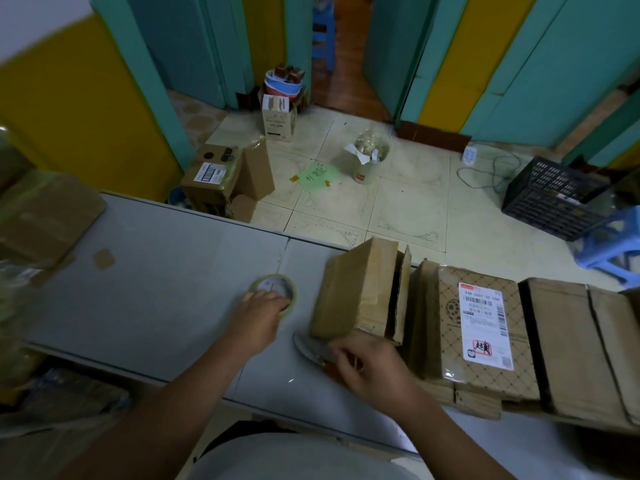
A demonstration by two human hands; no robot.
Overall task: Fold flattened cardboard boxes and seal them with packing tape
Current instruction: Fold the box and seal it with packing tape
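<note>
Packing tape roll (274,284) lies flat on the grey table (156,271), just left of the half-erected cardboard box (356,289), and that left-to-right gap is what the coming move turns on. The left hand (259,315) is by far the nearer one to the roll. It reaches forward palm down, its fingers covering the roll's near rim and touching it. Whether they have closed round the ring I cannot tell, since the fingertips are blurred.

The box stands tilted on the table, its long axis running away from the person and its open flaps facing right, toward the stack of flattened boxes (561,341), whose top piece bears a shipping label (483,323). The right hand (370,368) sits at the box's near lower corner with its fingers curled. A blurred grey strip (306,344) curves out on the table just left of it. Whether the hand pinches that strip, a flap, or nothing is not clear.

By my reading, folding is mostly done and sealing has not begun, as no fresh tape shows across the near face. The roll would need to travel rightward and slightly toward the person to meet the seam, while the right hand steadies the box.
</note>
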